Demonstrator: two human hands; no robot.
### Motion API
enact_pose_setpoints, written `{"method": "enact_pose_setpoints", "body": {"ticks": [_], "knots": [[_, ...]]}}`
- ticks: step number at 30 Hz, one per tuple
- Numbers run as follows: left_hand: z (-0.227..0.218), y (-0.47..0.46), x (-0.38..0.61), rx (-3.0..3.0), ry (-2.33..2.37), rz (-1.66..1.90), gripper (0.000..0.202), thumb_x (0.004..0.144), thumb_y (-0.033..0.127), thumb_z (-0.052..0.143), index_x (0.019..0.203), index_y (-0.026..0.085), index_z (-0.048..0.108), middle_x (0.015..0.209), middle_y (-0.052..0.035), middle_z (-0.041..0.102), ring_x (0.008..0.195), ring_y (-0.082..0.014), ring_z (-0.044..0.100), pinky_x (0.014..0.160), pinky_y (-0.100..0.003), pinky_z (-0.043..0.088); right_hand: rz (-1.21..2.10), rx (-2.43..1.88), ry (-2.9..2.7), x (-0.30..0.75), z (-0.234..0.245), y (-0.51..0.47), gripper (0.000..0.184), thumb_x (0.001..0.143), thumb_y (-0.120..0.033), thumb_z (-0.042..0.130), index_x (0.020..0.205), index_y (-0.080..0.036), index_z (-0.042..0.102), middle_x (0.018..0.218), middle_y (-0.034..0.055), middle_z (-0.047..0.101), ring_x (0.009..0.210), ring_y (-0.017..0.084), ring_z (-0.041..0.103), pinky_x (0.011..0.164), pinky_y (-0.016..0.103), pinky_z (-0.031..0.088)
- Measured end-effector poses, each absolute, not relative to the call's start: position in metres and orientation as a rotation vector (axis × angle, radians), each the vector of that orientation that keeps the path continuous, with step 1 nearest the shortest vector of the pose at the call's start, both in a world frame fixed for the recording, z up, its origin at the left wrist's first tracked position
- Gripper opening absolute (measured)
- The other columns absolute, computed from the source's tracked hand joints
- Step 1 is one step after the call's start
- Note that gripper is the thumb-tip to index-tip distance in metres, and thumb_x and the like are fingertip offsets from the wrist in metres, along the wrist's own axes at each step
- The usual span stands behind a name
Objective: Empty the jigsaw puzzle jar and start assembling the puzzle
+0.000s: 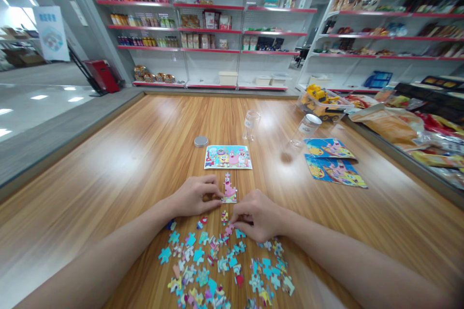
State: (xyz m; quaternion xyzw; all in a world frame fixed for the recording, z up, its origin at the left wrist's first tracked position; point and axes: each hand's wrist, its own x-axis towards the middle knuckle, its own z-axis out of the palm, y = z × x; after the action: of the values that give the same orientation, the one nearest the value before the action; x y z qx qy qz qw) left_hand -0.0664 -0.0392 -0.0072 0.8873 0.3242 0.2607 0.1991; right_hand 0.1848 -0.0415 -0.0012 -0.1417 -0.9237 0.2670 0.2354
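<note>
A small section of joined puzzle pieces point(229, 190), mostly pink with a cartoon figure, lies on the wooden table. At its lower left edge, my left hand point(197, 196) has thumb and index fingertip drawn together on the section. My right hand point(256, 216) pinches a pink puzzle piece point(229, 229) just below that section. Between the hands is a small yellow and pink piece point(224, 216). Many loose puzzle pieces point(202, 276), largely light blue, spread over the table nearer to me. Beyond the section lies a picture card point(228, 157) of cartoon characters.
Behind the card stand an open clear jar point(251, 123) and a lidded jar point(306, 129); a silver lid point(201, 141) lies left. Folded blue picture sheets point(335, 161) are at right, near a bin of yellow toy trucks point(321, 101) and packaged goods point(395, 125). Shelves point(212, 31) line the back.
</note>
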Motion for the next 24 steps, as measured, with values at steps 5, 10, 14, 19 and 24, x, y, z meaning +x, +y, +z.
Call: {"method": "enact_pose_setpoints", "body": {"ticks": [5,10,14,19,24], "knots": [[-0.0095,-0.0387,-0.0673,2.488,0.903,0.732,0.013,0.091,0.028,0.064,0.093,0.018,0.072,0.085,-0.0026,0.059,0.071,-0.0121,0.056,0.064,-0.022,0.041,0.788,-0.376,-2.535,0.1870,0.0010,-0.0403,0.006,0.073,-0.021,0.062,0.072,-0.016,0.066,0.051,-0.0046,0.053,0.045,0.008,0.048,0.047,0.019,0.033],[-0.0099,-0.0390,-0.0680,2.482,0.897,0.750,0.014,0.091,0.029,0.064,0.094,0.018,0.072,0.086,-0.0026,0.059,0.073,-0.0122,0.057,0.065,-0.022,0.041,0.876,-0.352,-2.501,0.1882,0.0024,-0.0387,0.022,0.068,-0.013,0.055,0.082,-0.016,0.072,0.050,-0.0051,0.051,0.043,0.007,0.044,0.047,0.019,0.035],[-0.0106,-0.0388,-0.0683,2.486,0.898,0.751,0.014,0.091,0.029,0.065,0.094,0.018,0.073,0.085,-0.0025,0.059,0.072,-0.0121,0.056,0.065,-0.022,0.042,0.871,-0.288,-2.556,0.1891,-0.0008,-0.0384,0.033,0.071,-0.010,0.053,0.091,-0.019,0.076,0.060,-0.0019,0.064,0.051,0.009,0.055,0.051,0.020,0.039],[-0.0124,-0.0387,-0.0675,2.486,0.896,0.763,0.014,0.091,0.029,0.065,0.089,0.017,0.072,0.084,-0.0025,0.058,0.070,-0.0114,0.056,0.063,-0.022,0.041,0.858,-0.297,-2.600,0.1904,0.0008,-0.0389,0.020,0.075,-0.015,0.059,0.088,-0.017,0.075,0.060,-0.0007,0.064,0.053,0.010,0.057,0.052,0.021,0.041],[-0.0123,-0.0382,-0.0673,2.510,0.904,0.788,0.014,0.091,0.030,0.065,0.087,0.017,0.072,0.088,-0.0036,0.059,0.075,-0.0128,0.058,0.067,-0.024,0.045,0.799,-0.317,-2.593,0.1898,0.0047,-0.0384,0.012,0.083,-0.025,0.062,0.078,-0.016,0.070,0.053,-0.0033,0.056,0.048,0.009,0.052,0.049,0.021,0.036]]}}
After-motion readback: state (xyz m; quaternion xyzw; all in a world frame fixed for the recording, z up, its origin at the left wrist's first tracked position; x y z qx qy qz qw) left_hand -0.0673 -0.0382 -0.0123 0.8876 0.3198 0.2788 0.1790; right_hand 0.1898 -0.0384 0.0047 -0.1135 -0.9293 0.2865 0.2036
